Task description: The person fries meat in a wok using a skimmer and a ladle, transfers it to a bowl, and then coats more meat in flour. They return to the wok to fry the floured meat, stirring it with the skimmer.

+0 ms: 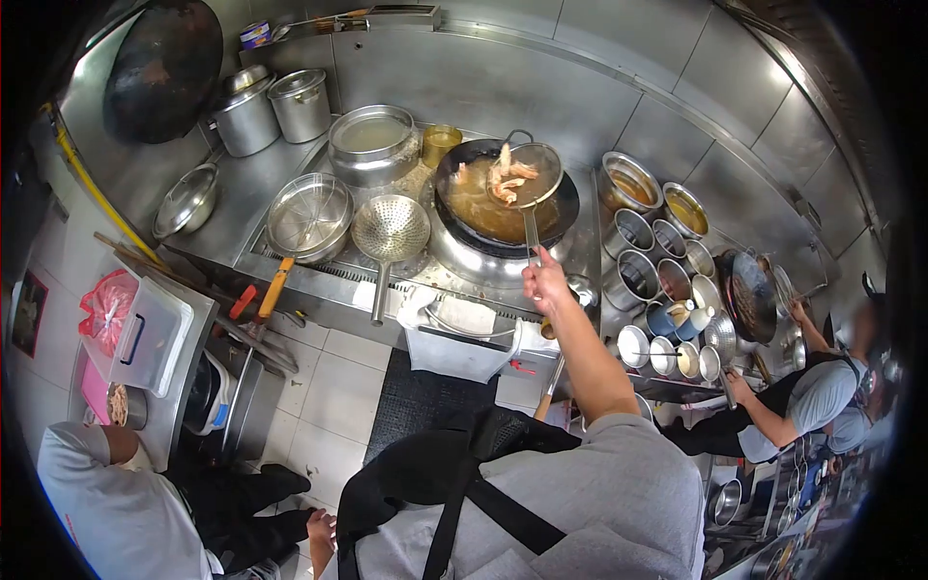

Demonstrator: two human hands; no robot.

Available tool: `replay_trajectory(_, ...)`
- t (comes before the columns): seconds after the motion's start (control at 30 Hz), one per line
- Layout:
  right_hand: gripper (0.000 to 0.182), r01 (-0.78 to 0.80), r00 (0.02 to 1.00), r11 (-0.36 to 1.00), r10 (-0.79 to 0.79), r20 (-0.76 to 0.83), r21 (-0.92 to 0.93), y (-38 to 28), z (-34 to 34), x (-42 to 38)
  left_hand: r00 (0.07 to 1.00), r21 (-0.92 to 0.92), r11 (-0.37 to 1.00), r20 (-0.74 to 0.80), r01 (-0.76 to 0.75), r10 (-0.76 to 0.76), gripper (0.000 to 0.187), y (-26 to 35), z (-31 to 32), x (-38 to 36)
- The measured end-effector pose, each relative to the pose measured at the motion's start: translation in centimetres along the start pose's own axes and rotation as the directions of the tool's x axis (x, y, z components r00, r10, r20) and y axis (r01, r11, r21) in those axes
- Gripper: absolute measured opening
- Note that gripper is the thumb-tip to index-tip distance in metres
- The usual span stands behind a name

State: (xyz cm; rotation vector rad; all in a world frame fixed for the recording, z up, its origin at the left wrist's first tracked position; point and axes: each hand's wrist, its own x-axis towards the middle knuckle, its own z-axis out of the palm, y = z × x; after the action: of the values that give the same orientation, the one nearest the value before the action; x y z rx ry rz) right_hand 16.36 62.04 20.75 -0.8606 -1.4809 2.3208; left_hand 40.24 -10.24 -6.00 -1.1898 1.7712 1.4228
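Observation:
My right hand (547, 286) is closed around the handle of a round wire-mesh strainer (548, 186). Orange-brown and pale pieces of food (509, 178) lie in the mesh. The strainer is over a black wok (570, 206) of bubbling brown liquid (483, 210); a similar piece shows at the liquid's left side. Down beside my left hip hangs my left hand (321, 528), its fingers curled and nothing visible in them. Left of the wok, a perforated metal ladle (391, 228) rests with its handle over the stove's front edge.
A wire skimmer with an orange handle (275, 288) lies across a metal bowl (329, 246). Metal containers (635, 275) crowd the right counter. One person (116, 503) is close on my left; other people (817, 396) are at the right. A black mat (418, 406) covers part of the floor.

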Motion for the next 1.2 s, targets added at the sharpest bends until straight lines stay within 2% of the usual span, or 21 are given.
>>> replay_trajectory(0.03,0.056,0.012,1.000,1.000,-0.012,0.019,0.002,-0.5,-1.2,1.2,0.997,0.030,0.996,0.022,-0.081,0.080,0.052,-1.9,-0.2,2.1)
replay_trajectory(0.07,0.043,0.020,1.000,1.000,-0.021,0.014,0.017,-0.7,-1.8,1.7,0.986,0.056,0.985,0.046,-0.162,0.160,0.053,-3.5,-0.5,3.7)
replay_trajectory(0.1,0.045,0.038,0.999,0.999,-0.038,-0.021,0.033,-0.5,-1.6,1.6,0.986,0.053,0.985,0.050,-0.162,0.159,0.053,-3.9,-0.9,4.1)
replay_trajectory(0.2,0.051,0.051,0.995,0.999,-0.049,-0.091,0.019,-0.2,0.9,1.0,0.995,0.069,0.995,0.078,-0.075,0.070,0.054,-4.5,-0.9,4.2)
replay_trajectory(0.27,0.055,0.044,0.990,0.999,-0.043,-0.134,-0.001,-0.4,1.2,0.8,0.998,-0.084,0.996,0.062,0.039,-0.034,0.051,-3.3,-1.0,2.1)
replay_trajectory(0.33,0.064,0.031,0.994,0.999,-0.034,-0.101,-0.024,-1.1,0.4,1.9,0.999,-0.065,0.997,0.043,0.029,-0.027,0.049,-2.6,-1.1,1.4)
replay_trajectory(0.37,0.066,0.055,0.993,0.998,-0.052,-0.105,0.021,-1.2,1.1,1.6,0.999,-0.045,0.999,0.022,0.025,-0.024,0.047,-2.3,-1.2,0.9)
replay_trajectory(0.47,0.064,0.083,0.987,0.996,-0.079,-0.141,0.024,-0.3,3.3,1.7,1.000,-0.022,1.000,-0.014,-0.011,0.010,0.045,2.7,-0.6,-5.5)
replay_trajectory(0.5,0.063,0.070,0.989,0.998,-0.069,-0.133,0.008,-0.5,3.8,1.1,0.999,-0.017,0.999,-0.039,0.028,-0.029,0.044,3.4,-0.3,-6.1)
replay_trajectory(0.63,0.066,0.034,0.997,0.999,-0.032,-0.074,0.016,-0.7,4.4,0.8,0.999,-0.074,0.996,0.023,0.040,-0.038,0.043,0.9,-1.2,-1.3)
replay_trajectory(0.7,0.069,0.028,0.996,0.989,-0.040,-0.084,-0.145,-0.4,5.3,-0.3,0.997,-0.099,0.994,0.058,0.053,-0.048,0.042,-0.7,-1.4,1.1)
replay_trajectory(0.73,0.069,0.026,0.995,0.989,-0.039,-0.089,-0.145,-0.5,5.0,-0.5,0.997,-0.094,0.994,0.059,0.055,-0.050,0.042,-1.0,-1.3,1.6)
replay_trajectory(0.8,0.070,0.044,0.999,0.940,-0.049,-0.006,-0.339,-0.9,4.3,-0.7,0.997,0.015,0.999,0.057,0.043,-0.044,0.043,-1.5,-1.1,2.6)
replay_trajectory(0.83,0.072,0.050,0.998,0.925,-0.061,-0.017,-0.377,-1.5,4.2,-1.1,0.997,0.020,0.999,0.060,0.044,-0.046,0.043,-1.3,-1.1,2.4)
replay_trajectory(0.87,0.072,0.047,0.998,0.925,-0.060,-0.022,-0.377,-2.0,4.2,-1.4,0.996,0.012,0.999,0.079,0.044,-0.045,0.043,-1.1,-1.1,2.3)
replay_trajectory(0.97,0.080,0.184,0.970,0.906,-0.229,-0.078,-0.381,-2.3,3.2,0.2,0.994,0.019,0.997,0.076,0.072,-0.074,0.043,1.2,-0.8,0.0)
replay_trajectory(1.03,0.082,0.187,0.966,0.928,-0.234,-0.113,-0.322,-3.8,1.8,0.6,0.993,0.035,0.994,0.053,0.100,-0.102,0.043,2.2,-0.4,-1.0)
replay_trajectory(1.07,0.085,0.195,0.960,0.944,-0.239,-0.145,-0.264,-4.6,1.0,0.8,0.997,0.020,0.999,0.063,0.050,-0.051,0.043,0.5,-0.6,1.1)
replay_trajectory(1.13,0.084,0.167,0.956,0.948,-0.223,-0.189,-0.271,-5.3,-1.6,1.9,0.998,0.010,1.000,0.070,-0.001,0.001,0.043,-0.3,-0.5,2.5)
replay_trajectory(1.2,0.080,0.124,0.957,0.820,-0.248,-0.150,-0.559,-5.7,-3.6,2.2,0.996,-0.031,0.999,0.082,0.028,-0.026,0.044,-0.3,-0.1,2.7)
